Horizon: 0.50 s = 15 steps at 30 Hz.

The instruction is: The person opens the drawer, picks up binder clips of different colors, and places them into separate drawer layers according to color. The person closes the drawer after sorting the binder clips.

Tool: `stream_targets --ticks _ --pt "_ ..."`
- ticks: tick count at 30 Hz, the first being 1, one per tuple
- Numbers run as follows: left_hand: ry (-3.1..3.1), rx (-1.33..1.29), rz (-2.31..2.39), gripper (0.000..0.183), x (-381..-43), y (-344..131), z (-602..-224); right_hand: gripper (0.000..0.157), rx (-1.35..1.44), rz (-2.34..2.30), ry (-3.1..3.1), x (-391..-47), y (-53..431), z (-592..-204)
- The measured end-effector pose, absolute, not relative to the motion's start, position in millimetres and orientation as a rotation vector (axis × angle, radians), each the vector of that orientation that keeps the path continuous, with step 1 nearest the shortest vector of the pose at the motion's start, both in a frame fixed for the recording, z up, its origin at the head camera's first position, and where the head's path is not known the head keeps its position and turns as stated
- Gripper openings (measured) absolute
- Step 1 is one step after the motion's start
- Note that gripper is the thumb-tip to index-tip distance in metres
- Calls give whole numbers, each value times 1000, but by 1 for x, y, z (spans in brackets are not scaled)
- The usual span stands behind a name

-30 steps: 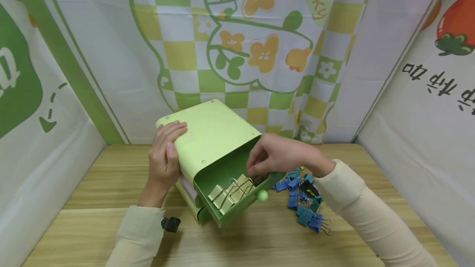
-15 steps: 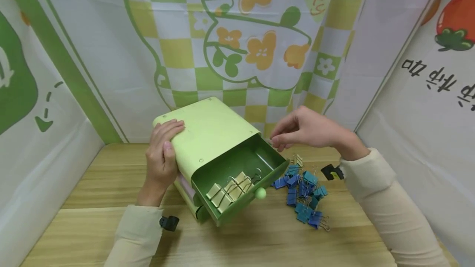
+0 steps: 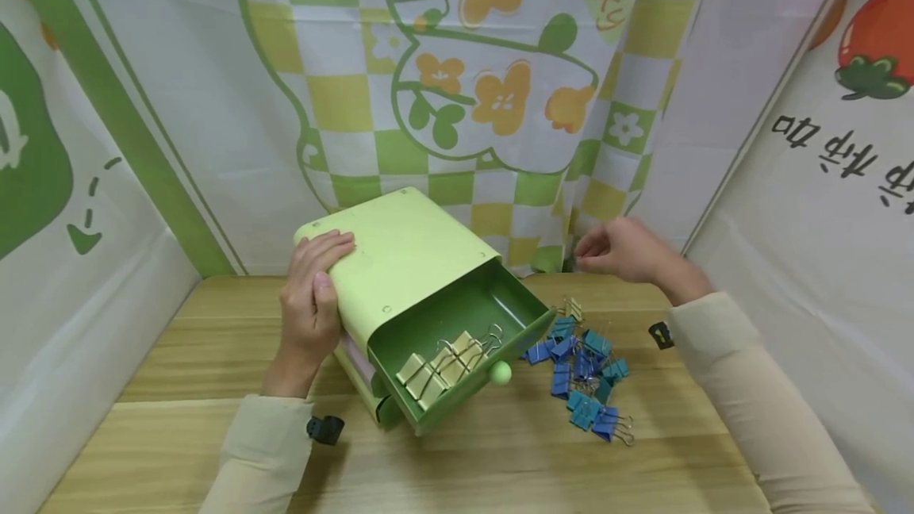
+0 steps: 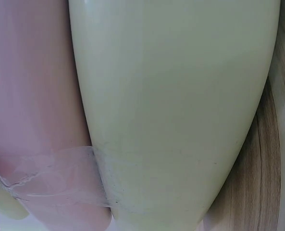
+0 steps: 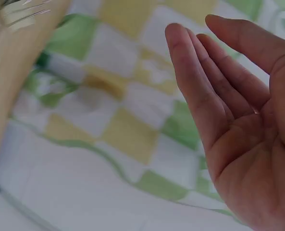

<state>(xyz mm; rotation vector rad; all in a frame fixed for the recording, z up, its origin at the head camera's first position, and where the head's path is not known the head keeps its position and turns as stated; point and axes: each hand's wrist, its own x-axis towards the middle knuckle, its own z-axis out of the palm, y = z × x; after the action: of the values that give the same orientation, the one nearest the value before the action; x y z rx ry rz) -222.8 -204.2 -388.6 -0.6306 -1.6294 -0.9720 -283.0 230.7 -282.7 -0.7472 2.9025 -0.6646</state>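
Observation:
A light green drawer box (image 3: 407,252) stands angled on the table, its top drawer (image 3: 514,304) pulled out. Several cream-gold binder clips (image 3: 446,367) lie along the drawer's front. My left hand (image 3: 314,292) rests on the box's left upper edge, fingers extended over the top. In the left wrist view, clear tape (image 4: 60,173) crosses the box's pink and pale green sides. My right hand (image 3: 621,252) hovers behind a pile of blue and teal binder clips (image 3: 581,363). The right wrist view shows it with thumb and fingers apart, holding nothing.
One gold clip (image 3: 573,308) lies at the far end of the pile. A round green knob (image 3: 501,373) sticks out from the drawer front. Printed curtains (image 3: 457,101) hang behind the wooden table (image 3: 214,355) and at both sides.
My right hand has left the drawer, moving right and back to above the table's far side. The drawer's clips came into fuller view. My left hand has stayed on the box.

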Motion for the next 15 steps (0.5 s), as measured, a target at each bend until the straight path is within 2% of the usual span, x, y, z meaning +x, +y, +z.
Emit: stream_targets --ticks 15 --pt "-1620 -630 -969 46 -223 -203 -389 29 -846 -330 2897 -315 239 -355"
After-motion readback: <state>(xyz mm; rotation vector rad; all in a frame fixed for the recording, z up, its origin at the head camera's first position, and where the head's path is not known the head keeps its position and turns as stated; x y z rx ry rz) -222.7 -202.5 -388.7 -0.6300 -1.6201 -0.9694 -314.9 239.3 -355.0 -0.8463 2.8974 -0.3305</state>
